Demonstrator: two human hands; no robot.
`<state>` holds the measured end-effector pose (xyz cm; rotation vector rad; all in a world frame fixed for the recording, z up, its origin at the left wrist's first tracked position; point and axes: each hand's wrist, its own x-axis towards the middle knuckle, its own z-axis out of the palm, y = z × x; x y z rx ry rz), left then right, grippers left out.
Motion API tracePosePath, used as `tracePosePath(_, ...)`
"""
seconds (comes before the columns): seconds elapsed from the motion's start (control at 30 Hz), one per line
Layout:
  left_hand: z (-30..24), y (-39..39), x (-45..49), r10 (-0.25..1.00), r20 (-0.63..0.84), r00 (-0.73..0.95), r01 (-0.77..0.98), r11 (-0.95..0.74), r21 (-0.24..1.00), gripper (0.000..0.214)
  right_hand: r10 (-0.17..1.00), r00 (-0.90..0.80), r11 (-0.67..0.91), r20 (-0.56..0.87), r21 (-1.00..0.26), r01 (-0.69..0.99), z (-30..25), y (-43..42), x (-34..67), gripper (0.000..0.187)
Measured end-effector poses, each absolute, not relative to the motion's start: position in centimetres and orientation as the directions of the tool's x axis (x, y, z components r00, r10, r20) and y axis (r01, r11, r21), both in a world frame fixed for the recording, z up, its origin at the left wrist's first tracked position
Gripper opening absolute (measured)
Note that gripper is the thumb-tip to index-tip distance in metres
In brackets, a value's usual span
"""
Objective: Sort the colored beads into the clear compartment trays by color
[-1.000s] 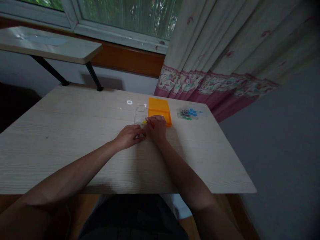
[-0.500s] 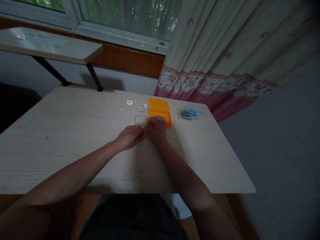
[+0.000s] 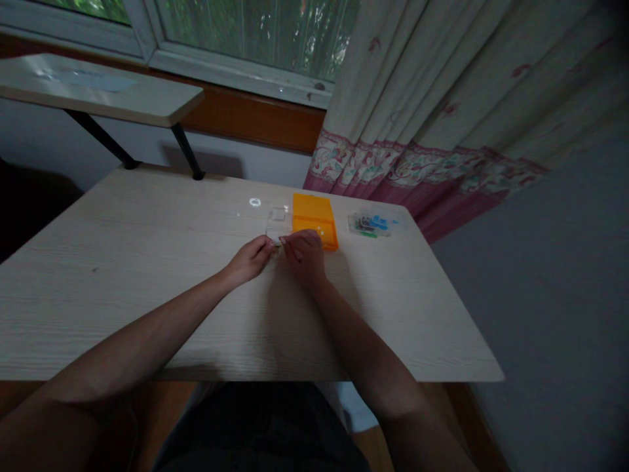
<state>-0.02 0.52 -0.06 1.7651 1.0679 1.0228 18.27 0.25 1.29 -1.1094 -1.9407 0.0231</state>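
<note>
My left hand (image 3: 249, 258) and my right hand (image 3: 305, 252) meet fingertip to fingertip on the light wooden table (image 3: 147, 282), both pinched on something small that I cannot make out. Just beyond the fingers lies a clear plastic lid (image 3: 278, 221). An orange box (image 3: 313, 217) sits beside it, right behind my right hand.
A clear bag of small blue, green and dark parts (image 3: 372, 223) lies near the table's far right corner. A second desk (image 3: 98, 92) stands at the far left under the window. A patterned curtain (image 3: 442, 118) hangs at the right.
My left hand has lifted and moved forward to meet my right hand's fingertips. The small yellow piece seen between the hands earlier no longer shows.
</note>
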Motion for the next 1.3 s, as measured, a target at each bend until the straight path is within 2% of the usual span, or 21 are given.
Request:
tracePosePath(0.13,-0.3,0.9,0.1,0.948,0.184,0.26,0.069,-0.208,0.976,0.041,0.661,-0.313,0.667,0.682,-0.343,0.661,1.6,-0.4,17.8,0.017)
tracePosePath(0.27,-0.1,0.7,0.3,0.953,0.167,0.255,-0.009,-0.17,0.985,0.045,0.608,-0.343,0.7,0.715,-0.281,0.656,1.5,-0.5,17.6,0.017)
tracePosePath(0.6,0.3,0.5,0.2,0.951,0.117,0.287,0.022,-0.128,0.991,0.048,0.593,-0.361,0.707,0.72,-0.251,0.661,1.3,-0.5,17.7,0.017)
tracePosePath(0.9,0.3,0.4,0.1,0.946,0.105,0.307,0.095,-0.14,0.986,0.047,0.691,-0.351,0.646,0.632,-0.322,0.692,1.9,-1.0,17.5,0.019)
tracePosePath(1.07,-0.1,0.6,0.3,0.949,0.117,0.293,0.025,-0.13,0.991,0.045,0.733,-0.249,0.599,0.633,-0.427,0.678,1.5,-0.3,17.5,0.018)
tracePosePath(1.17,-0.6,0.8,0.3,0.946,0.119,0.302,0.018,-0.13,0.991,0.045,0.768,-0.105,0.504,0.632,-0.494,0.708,1.1,0.8,17.9,0.016)
tracePosePath(1.3,-0.8,0.9,0.2,0.945,0.115,0.307,0.064,-0.141,0.988,0.049,0.791,0.045,0.354,0.61,-0.516,0.78,0.9,1.8,18.9,0.019)
